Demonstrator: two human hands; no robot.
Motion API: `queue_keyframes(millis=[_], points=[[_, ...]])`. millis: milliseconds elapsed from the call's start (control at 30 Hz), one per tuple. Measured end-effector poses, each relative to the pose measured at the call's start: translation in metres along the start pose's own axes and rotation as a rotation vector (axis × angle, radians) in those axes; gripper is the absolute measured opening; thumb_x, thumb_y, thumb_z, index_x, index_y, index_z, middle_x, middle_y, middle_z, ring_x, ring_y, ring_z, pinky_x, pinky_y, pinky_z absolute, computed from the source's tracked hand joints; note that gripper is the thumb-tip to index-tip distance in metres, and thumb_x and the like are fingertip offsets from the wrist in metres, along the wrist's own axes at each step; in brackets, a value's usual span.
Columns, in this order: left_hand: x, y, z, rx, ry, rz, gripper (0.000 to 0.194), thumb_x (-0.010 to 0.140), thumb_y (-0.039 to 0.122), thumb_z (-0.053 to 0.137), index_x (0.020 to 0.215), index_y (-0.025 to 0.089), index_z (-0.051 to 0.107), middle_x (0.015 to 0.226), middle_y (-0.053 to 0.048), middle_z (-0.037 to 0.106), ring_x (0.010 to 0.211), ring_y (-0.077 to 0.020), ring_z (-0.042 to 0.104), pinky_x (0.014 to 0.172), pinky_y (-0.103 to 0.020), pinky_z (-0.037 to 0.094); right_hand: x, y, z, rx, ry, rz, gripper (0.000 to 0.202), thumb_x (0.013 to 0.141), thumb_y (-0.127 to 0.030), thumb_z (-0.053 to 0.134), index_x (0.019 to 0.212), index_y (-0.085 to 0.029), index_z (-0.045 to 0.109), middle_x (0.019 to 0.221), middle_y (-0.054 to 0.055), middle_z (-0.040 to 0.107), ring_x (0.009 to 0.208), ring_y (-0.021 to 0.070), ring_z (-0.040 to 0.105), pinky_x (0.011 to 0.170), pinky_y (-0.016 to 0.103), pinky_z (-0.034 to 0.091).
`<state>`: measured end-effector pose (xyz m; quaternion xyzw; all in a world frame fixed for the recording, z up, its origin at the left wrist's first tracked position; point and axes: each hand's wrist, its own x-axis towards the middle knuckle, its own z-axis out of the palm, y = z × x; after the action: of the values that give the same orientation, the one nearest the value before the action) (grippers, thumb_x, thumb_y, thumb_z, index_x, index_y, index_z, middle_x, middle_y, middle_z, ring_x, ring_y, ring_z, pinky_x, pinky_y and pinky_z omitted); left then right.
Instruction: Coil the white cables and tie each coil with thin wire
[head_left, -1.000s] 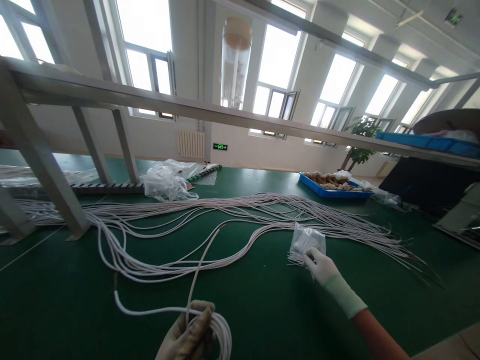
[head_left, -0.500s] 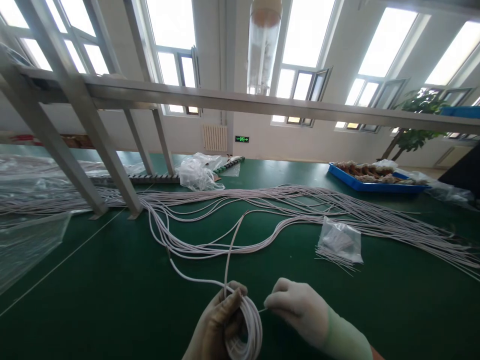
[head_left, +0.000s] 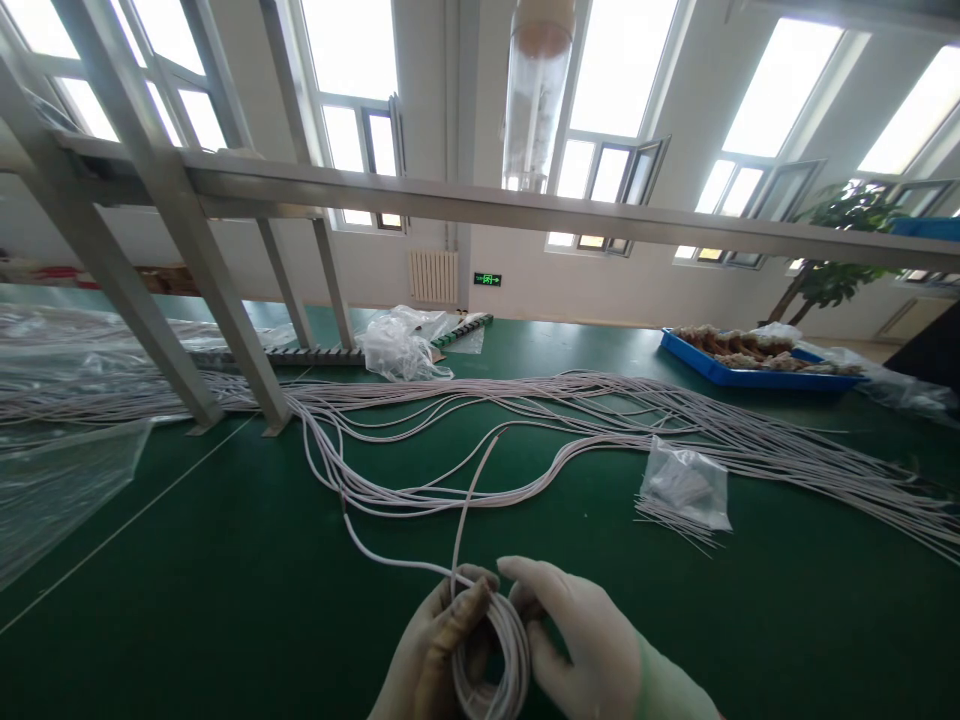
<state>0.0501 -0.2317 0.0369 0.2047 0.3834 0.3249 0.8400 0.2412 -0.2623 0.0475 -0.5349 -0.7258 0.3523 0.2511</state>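
A coil of white cable [head_left: 516, 655] is gripped in my gloved left hand [head_left: 439, 640] at the bottom centre, thumb over its upper part. Two cable ends leave the coil: one rises upward, the other runs left toward the loose bundle. My gloved right hand [head_left: 577, 630] is against the coil's right side, its fingers curved and partly hidden behind the coil; whether they pinch a thin tie cannot be made out.
Long white cables [head_left: 450, 495] stretch across the green table [head_left: 262, 580]. A clear bag [head_left: 686, 483] with thin ties lies at the right. Beyond are a blue tray [head_left: 757, 375], crumpled plastic [head_left: 405, 343] and a metal frame [head_left: 225, 290].
My right hand has moved left to the coil, and its fingers have spread from a pinch on a thin tie. My left hand still holds the coil.
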Motion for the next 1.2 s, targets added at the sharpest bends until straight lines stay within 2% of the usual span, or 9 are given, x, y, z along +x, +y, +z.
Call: queue_keyframes(millis=[167,333,500,600,733,900,1067,1200], points=[[-0.002,0.000,0.004,0.008,0.070,0.028,0.040,0.078,0.049,0.081,0.100,0.019,0.065,0.091,-0.007,0.072,0.105,-0.0335,0.068,0.094,-0.047,0.052,-0.005,-0.006,0.009,0.004,-0.023,0.164,0.075,0.082,-0.016,0.065,0.154,-0.024,0.044,0.128,0.008,0.069,0.112,0.0310,0.067,0.098,0.045,0.059],[0.002,-0.003,-0.001,0.076,0.159,0.060,0.047,0.076,0.051,0.082,0.108,0.020,0.065,0.091,-0.008,0.073,0.099,-0.0350,0.070,0.093,-0.051,0.052,-0.006,-0.003,0.027,-0.026,0.081,0.250,0.084,0.075,-0.022,0.074,0.153,-0.025,0.046,0.132,0.008,0.067,0.118,0.0371,0.065,0.102,0.053,0.056],[0.016,-0.010,-0.016,0.105,0.216,0.061,0.031,0.089,0.038,0.071,0.111,0.018,0.063,0.094,-0.009,0.073,0.090,-0.0310,0.070,0.080,-0.044,0.053,-0.004,-0.002,0.034,0.030,0.091,0.322,0.083,0.078,-0.040,0.078,0.153,-0.024,0.047,0.136,0.011,0.065,0.121,0.0412,0.063,0.101,0.059,0.055],[0.020,-0.014,-0.017,0.154,0.245,0.072,0.030,0.088,0.039,0.072,0.109,0.019,0.062,0.096,-0.009,0.072,0.090,-0.0309,0.069,0.075,-0.041,0.052,0.003,0.004,0.040,0.012,0.058,0.385,0.091,0.072,-0.033,0.082,0.155,-0.023,0.045,0.138,0.014,0.064,0.122,0.0441,0.062,0.098,0.060,0.057],[0.018,-0.014,-0.011,0.231,0.279,0.067,0.032,0.085,0.045,0.074,0.103,0.021,0.063,0.098,-0.009,0.071,0.092,-0.0317,0.068,0.074,-0.041,0.050,0.010,0.015,0.049,-0.024,0.125,0.336,0.094,0.070,-0.021,0.078,0.156,-0.026,0.042,0.135,0.013,0.066,0.117,0.0409,0.066,0.097,0.053,0.059],[0.013,-0.013,-0.010,0.276,0.272,0.098,0.030,0.087,0.046,0.071,0.102,0.021,0.064,0.097,-0.010,0.071,0.095,-0.0338,0.068,0.075,-0.043,0.052,0.009,0.012,0.052,-0.027,0.122,0.323,0.094,0.067,-0.014,0.080,0.153,-0.026,0.046,0.134,0.013,0.067,0.115,0.0401,0.068,0.091,0.051,0.062],[0.014,-0.013,-0.015,0.186,0.219,0.044,0.038,0.082,0.047,0.077,0.106,0.019,0.066,0.099,-0.010,0.073,0.095,-0.0336,0.069,0.081,-0.045,0.055,0.003,0.007,0.057,-0.123,0.245,0.167,0.066,0.084,-0.020,0.070,0.147,-0.025,0.053,0.131,0.011,0.068,0.106,0.0332,0.072,0.086,0.042,0.065],[0.014,-0.012,-0.017,0.167,0.155,0.064,0.061,0.066,0.057,0.088,0.108,0.018,0.065,0.103,-0.011,0.075,0.102,-0.0361,0.069,0.085,-0.045,0.056,0.002,0.006,0.059,-0.180,0.249,0.006,0.052,0.093,-0.020,0.057,0.144,-0.020,0.056,0.135,0.012,0.066,0.104,0.0300,0.072,0.090,0.041,0.064]])
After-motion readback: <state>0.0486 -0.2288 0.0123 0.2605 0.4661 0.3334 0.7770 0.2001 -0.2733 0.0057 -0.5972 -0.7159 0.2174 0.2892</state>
